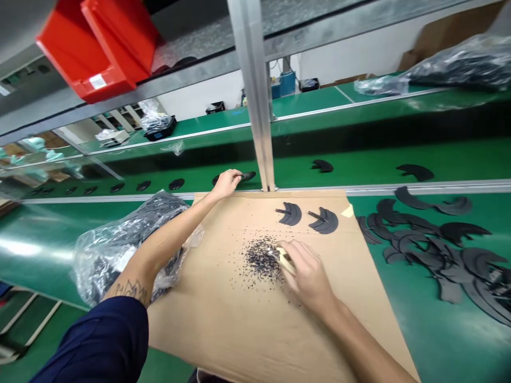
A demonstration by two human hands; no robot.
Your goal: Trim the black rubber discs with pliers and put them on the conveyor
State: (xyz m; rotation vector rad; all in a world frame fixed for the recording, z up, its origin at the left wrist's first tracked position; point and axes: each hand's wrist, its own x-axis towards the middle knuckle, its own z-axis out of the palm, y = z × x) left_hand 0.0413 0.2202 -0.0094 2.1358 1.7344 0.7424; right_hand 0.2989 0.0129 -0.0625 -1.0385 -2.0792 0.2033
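Note:
At the far edge of the cardboard, my left hand [227,183] reaches over the green strip, its fingers closed on a black curved part [248,176]. Closed around a small pair of cutters with pale yellow handles [286,261], my right hand [305,271] is low over the cardboard sheet [223,324]. The metal jaws point left, above a scatter of tiny black scraps [259,258]. Beyond that hand lie two black fan-shaped parts [290,214], each with a thin stem pointing left.
Many loose black curved parts [435,244] are piled at the right. A clear plastic bag [131,239] of dark parts lies under my left forearm. More parts sit spaced along the green strip [359,159]. A metal post [255,96] rises ahead; a red bin [99,50] hangs upper left.

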